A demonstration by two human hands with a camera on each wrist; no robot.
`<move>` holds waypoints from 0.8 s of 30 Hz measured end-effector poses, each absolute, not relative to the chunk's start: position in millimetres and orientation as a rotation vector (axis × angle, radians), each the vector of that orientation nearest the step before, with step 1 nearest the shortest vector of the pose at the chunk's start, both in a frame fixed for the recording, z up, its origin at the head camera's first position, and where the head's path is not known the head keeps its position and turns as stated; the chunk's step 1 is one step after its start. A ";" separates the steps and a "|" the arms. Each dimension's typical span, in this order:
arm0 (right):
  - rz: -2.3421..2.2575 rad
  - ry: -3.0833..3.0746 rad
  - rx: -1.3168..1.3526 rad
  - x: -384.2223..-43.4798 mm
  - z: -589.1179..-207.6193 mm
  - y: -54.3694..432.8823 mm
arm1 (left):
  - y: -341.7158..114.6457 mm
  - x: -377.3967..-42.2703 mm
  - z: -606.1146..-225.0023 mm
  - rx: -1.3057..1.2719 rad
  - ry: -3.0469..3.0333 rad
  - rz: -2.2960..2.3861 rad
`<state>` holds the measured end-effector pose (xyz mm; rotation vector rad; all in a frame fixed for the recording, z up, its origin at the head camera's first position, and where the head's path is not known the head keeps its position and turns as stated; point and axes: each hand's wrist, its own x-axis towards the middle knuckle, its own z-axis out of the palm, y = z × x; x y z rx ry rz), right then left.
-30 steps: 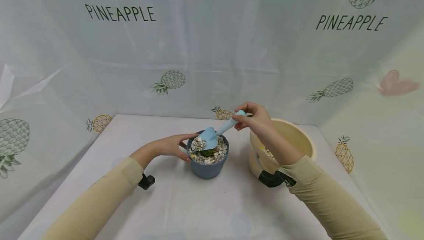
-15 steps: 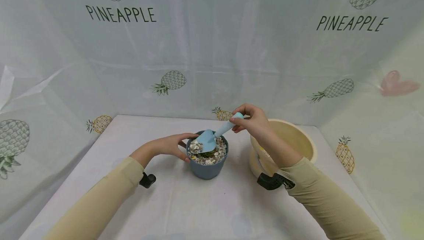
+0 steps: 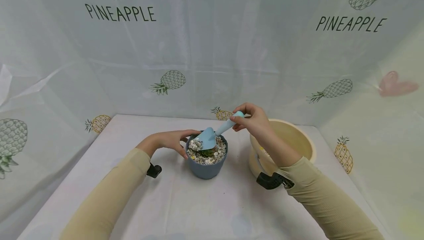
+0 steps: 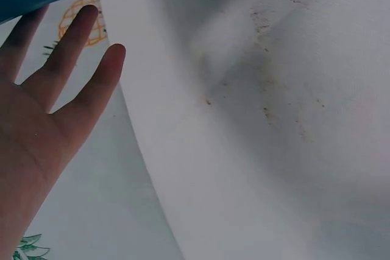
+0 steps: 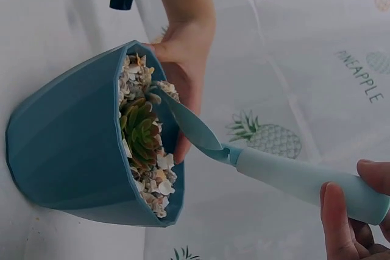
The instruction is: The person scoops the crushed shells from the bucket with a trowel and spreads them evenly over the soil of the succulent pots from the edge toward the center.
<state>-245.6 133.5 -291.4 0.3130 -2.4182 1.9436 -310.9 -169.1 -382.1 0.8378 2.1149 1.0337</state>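
A blue-grey flower pot (image 3: 205,169) stands on the table, filled with pale pebbles around a small green succulent (image 5: 140,133). At its left side my left hand (image 3: 169,140) holds the rim between thumb and fingers. The left wrist view shows several spread fingers (image 4: 91,86) under the pot's wall. With thumb and fingertips my right hand (image 3: 255,121) pinches the handle end of a light blue trowel (image 3: 207,139). The trowel slants down to the left, its blade over the pot's left half, and a heap of pebbles (image 3: 195,144) lies at its tip.
A large cream bucket (image 3: 299,137) stands right of the pot, partly behind my right forearm, with some pebbles visible inside. White pineapple-print sheeting (image 3: 212,41) hangs behind the table. Dark specks of dirt (image 4: 265,112) lie on the tabletop.
The trowel dips slightly and shifts left, then rises a little over the pot; the pebble heap at its tip looks smaller. My left wrist and forearm have moved to the right.
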 end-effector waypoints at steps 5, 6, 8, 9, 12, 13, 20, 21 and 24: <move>1.930 -2.420 0.303 -245.8 -291.0 133.7 | -170.2 -309.4 -384.8 0.840 2.097 1.069; 1.928 -2.421 0.302 -245.8 -290.9 133.6 | -170.4 -309.0 -385.7 0.843 2.094 1.077; 1.929 -2.421 0.301 -245.7 -290.9 133.2 | -171.0 -308.0 -386.9 0.850 2.092 1.087; 1.927 -2.422 0.300 -245.7 -291.1 133.1 | -171.7 -307.2 -387.3 0.853 2.093 1.092; 1.930 -2.422 0.298 -245.7 -291.3 132.4 | -173.9 -304.8 -387.9 0.861 2.090 1.107; 1.930 -2.422 0.299 -245.7 -291.2 132.2 | -174.8 -303.9 -388.0 0.861 2.092 1.110; 1.921 -2.437 0.279 -244.8 -287.5 128.4 | -180.2 -298.9 -388.9 0.855 2.112 1.142; 1.921 -2.441 0.277 -244.9 -287.0 127.7 | -181.3 -298.3 -389.4 0.858 2.122 1.143; 1.921 -2.452 0.275 -245.4 -286.6 126.0 | -183.4 -296.7 -390.5 0.862 2.142 1.144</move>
